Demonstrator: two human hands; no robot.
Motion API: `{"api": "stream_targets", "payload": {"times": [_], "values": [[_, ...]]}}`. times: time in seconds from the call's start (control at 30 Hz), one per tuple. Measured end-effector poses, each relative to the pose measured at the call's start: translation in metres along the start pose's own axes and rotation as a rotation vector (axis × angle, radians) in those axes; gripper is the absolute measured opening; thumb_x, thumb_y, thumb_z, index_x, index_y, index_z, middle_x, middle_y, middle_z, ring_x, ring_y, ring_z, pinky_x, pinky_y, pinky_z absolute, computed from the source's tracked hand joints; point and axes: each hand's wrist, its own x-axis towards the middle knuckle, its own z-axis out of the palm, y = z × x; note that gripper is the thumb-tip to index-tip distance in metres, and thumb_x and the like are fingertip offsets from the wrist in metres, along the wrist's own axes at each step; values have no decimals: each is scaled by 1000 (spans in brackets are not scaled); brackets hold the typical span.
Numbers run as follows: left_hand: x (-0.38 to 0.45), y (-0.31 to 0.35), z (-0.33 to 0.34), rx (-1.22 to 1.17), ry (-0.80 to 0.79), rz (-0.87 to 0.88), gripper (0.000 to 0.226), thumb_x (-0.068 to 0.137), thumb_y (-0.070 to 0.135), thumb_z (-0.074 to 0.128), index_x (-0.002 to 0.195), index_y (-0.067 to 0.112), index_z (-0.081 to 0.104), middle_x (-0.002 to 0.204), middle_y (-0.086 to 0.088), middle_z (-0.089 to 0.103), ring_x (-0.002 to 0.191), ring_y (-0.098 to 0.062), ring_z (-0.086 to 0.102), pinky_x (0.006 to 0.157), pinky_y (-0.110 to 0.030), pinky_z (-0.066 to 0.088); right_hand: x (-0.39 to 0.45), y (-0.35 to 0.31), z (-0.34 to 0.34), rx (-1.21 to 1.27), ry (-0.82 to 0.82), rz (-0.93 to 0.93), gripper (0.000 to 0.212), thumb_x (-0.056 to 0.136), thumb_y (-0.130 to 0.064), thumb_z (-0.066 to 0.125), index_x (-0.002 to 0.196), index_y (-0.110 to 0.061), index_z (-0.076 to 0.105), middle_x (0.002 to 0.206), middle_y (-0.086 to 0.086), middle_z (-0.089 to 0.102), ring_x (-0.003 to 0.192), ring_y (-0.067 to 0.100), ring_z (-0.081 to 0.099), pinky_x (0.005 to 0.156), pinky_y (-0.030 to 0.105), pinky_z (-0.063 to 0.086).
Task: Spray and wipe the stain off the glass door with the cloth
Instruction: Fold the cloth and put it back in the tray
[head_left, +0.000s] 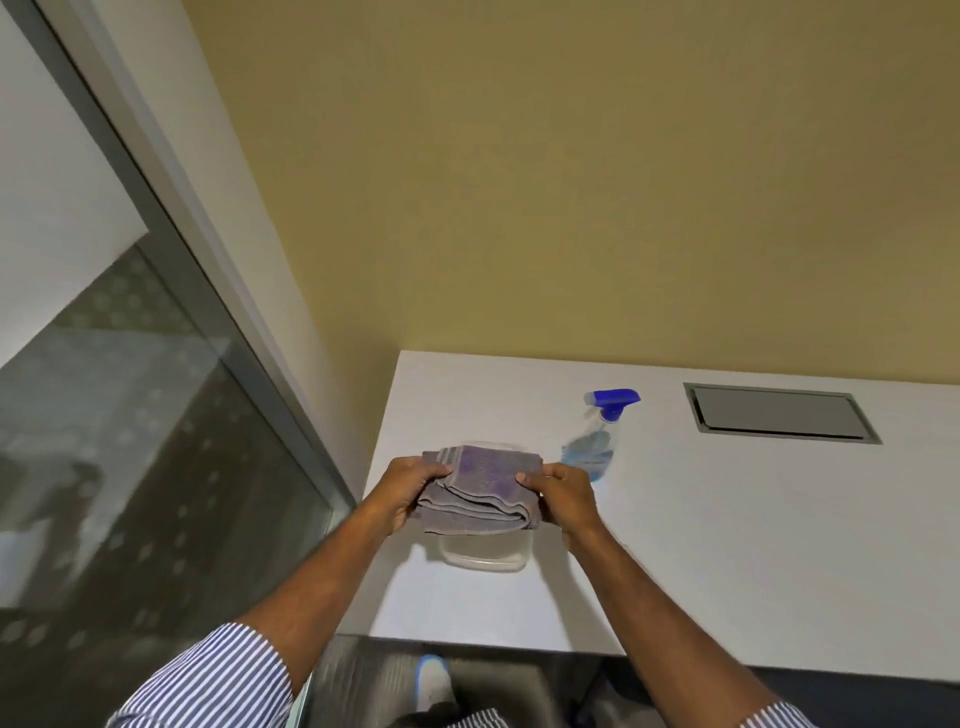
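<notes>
1. Both hands grip a folded grey-purple terry cloth (480, 493). The left hand (410, 491) closes on its left edge and the right hand (563, 493) on its right edge, thumbs on top, fingers curled underneath.
2. The cloth sits over a clear shallow plastic container (485, 556) on the white surface (727, 545). Whether it rests on the rim or is lifted just above, cannot tell. The container probably serves as the cloth's storage place.
3. A two-handed hold keeps the folds stacked, so the cloth stays a compact pad (useful for wiping).
4. A clear spray bottle with blue trigger head and bluish liquid (597, 441) stands upright just right of the cloth, beyond the right hand, untouched. It is within easy reach for the spraying step.
5. The glass door with grey metal frame (145, 415) fills the left of the view. No stain can be made out on it; reflections obscure the pane.
6. A grey rectangular cable hatch (779, 413) is set into the far right of the surface.
7. Judgement: early stage; no spraying or wiping evident.
</notes>
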Motion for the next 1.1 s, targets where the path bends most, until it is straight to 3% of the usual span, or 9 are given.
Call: {"api": "stream_targets", "payload": {"times": [0.1, 0.23, 0.37, 0.47, 0.53, 0.7, 0.83, 1.0, 1.1], "values": [[22, -23, -8, 37, 14, -41, 23, 83, 6, 78, 102, -6, 73, 93, -22, 78, 79, -33, 74, 78, -41, 61, 25, 31, 7, -67, 49, 19, 52, 44, -49, 80, 73, -6, 74, 80, 18, 77, 72, 34, 73, 80, 58, 61], [42, -47, -12, 166, 41, -6, 25, 81, 17, 82, 101, 4, 76, 97, -19, 78, 92, -39, 75, 82, -49, 61, 30, 42, 18, -186, 155, 56, 27, 61, -39, 87, 69, -16, 75, 72, 4, 78, 79, 35, 76, 81, 55, 63], [50, -58, -8, 303, 78, 55, 28, 85, 20, 82, 104, 1, 74, 97, -15, 77, 86, -33, 74, 69, -35, 59, 26, 39, 28, -333, 235, 77, 16, 74, -29, 85, 71, -21, 72, 74, 0, 75, 76, 27, 72, 76, 41, 61], [49, -63, -7, 535, 162, 82, 26, 86, 27, 81, 88, 5, 69, 80, -5, 69, 72, -24, 66, 58, -23, 51, 27, 42, 31, -549, 248, 47, 15, 81, -27, 76, 74, -17, 66, 74, 1, 70, 72, 25, 64, 61, 31, 47], [46, -68, -7, 618, 210, 184, 28, 88, 32, 78, 83, 6, 69, 73, -6, 68, 66, -22, 66, 53, -18, 47, 32, 46, 34, -690, 253, 15, 14, 84, -28, 70, 79, -16, 67, 75, 1, 71, 70, 24, 65, 62, 32, 52], [46, -84, -11, 764, 266, 313, 37, 88, 40, 77, 92, 4, 74, 83, -10, 74, 73, -26, 72, 69, -33, 61, 39, 55, 42, -870, 252, -39, 22, 93, -33, 65, 103, -14, 70, 99, 4, 73, 83, 21, 70, 75, 29, 58], [51, -84, -11, 778, 280, 286, 41, 81, 42, 83, 95, 9, 66, 88, -4, 67, 77, -21, 69, 70, -24, 55, 43, 58, 46, -773, 299, -45, 40, 89, -37, 75, 116, -16, 53, 107, 3, 59, 84, 20, 66, 77, 31, 62], [56, -85, -7, 844, 265, 305, 51, 80, 42, 84, 112, 5, 70, 140, -9, 59, 123, -30, 61, 101, -37, 52, 45, 67, 42, -737, 254, -63, 31, 97, -38, 65, 115, -16, 53, 111, 2, 62, 90, 19, 66, 78, 29, 59], [60, -87, -4, 869, 293, 318, 51, 80, 47, 82, 112, 9, 71, 145, -8, 57, 127, -30, 59, 109, -45, 49, 44, 76, 40, -765, 217, -117, 20, 101, -28, 61, 115, -15, 60, 111, 4, 67, 92, 20, 66, 80, 31, 58]]}}
